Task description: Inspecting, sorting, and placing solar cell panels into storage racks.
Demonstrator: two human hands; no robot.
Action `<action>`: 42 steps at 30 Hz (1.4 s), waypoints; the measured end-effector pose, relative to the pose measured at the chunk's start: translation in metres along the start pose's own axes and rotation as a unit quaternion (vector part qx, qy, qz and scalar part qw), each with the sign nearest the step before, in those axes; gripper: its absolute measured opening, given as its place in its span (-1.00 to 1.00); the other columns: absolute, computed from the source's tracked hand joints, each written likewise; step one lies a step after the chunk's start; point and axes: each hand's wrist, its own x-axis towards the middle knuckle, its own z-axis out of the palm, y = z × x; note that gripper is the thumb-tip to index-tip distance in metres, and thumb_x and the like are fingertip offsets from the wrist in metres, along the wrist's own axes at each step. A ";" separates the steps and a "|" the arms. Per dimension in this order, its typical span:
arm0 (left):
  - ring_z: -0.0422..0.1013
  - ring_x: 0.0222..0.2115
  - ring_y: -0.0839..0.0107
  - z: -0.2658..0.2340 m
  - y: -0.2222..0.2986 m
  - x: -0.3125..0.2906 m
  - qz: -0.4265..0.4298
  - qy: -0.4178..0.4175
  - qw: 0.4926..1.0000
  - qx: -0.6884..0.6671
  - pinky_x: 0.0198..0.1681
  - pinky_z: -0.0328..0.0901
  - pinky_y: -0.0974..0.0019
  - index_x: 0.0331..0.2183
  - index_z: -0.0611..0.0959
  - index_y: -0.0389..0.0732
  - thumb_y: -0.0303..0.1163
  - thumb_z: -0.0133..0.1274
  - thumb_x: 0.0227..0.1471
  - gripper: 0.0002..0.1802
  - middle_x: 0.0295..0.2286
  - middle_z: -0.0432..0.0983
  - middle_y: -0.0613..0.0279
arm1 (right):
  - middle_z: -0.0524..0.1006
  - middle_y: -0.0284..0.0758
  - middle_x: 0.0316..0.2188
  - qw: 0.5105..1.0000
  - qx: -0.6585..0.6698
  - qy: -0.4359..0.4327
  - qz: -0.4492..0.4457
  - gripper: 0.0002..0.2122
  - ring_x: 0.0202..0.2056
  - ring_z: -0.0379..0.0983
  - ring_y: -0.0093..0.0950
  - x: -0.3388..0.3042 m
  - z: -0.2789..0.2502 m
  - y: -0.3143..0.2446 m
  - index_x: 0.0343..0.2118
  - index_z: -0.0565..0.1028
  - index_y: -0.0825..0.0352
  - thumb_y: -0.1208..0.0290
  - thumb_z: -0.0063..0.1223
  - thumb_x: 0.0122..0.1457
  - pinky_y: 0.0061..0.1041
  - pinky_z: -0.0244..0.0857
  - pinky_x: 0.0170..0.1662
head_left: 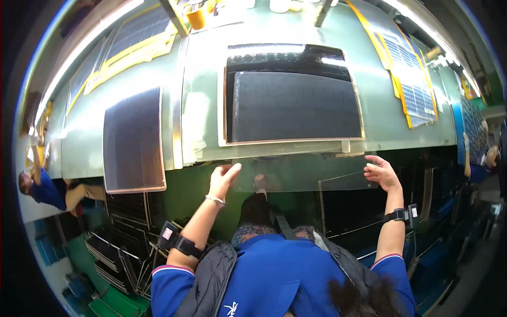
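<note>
Between my two hands a thin, see-through sheet [296,177] spans the gap just off the front edge of the bench. My left hand [224,179] pinches its left edge, thumb pointing inward. At the opposite edge, my right hand [382,174] grips with bent fingers. Straight ahead on the bench lies a black panel [296,105] with a lighter border; a dark rectangular layer covers most of it. A second dark panel [133,140] rests to the left, its near end jutting past the bench edge.
The pale green bench [203,105] runs across in front of me. Yellow-edged solar panels [412,79] lie at the right, more [132,42] at far left. An orange cup [195,18] stands at the back. Racks of dark panels [113,253] sit below left. Another person [45,185] works at the left.
</note>
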 end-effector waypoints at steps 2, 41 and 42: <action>0.49 -0.32 0.32 -0.003 0.039 -0.011 -0.031 -0.162 0.979 -0.121 -0.27 0.42 0.30 -0.10 0.44 -0.38 -0.35 0.15 -0.04 -0.53 -0.30 0.51 0.05 | 0.56 -0.31 -0.39 0.999 -0.042 0.002 -0.009 -0.69 -0.41 0.54 -0.52 0.009 0.010 -0.015 -0.20 0.46 0.30 0.42 0.24 -0.04 -0.56 0.45 -0.35; -0.19 0.24 0.07 -0.031 0.121 0.062 0.347 -0.072 0.758 0.548 0.25 -0.47 -0.09 0.15 0.29 0.15 -0.30 0.17 -0.20 -0.19 0.22 -0.04 0.30 | 0.49 -0.45 -0.31 0.926 -0.165 0.167 -0.295 -0.87 -0.27 0.35 -0.69 0.136 0.024 -0.062 -0.27 0.54 0.33 0.52 0.09 0.09 -0.67 0.20 -0.11; -0.19 0.24 0.07 -0.028 0.124 0.063 0.354 -0.073 0.757 0.544 0.25 -0.47 -0.09 0.15 0.29 0.15 -0.30 0.17 -0.20 -0.19 0.22 -0.04 0.30 | 0.49 -0.45 -0.31 0.923 -0.167 0.174 -0.299 -0.87 -0.27 0.35 -0.69 0.130 0.021 -0.067 -0.27 0.54 0.33 0.52 0.09 0.09 -0.67 0.20 -0.11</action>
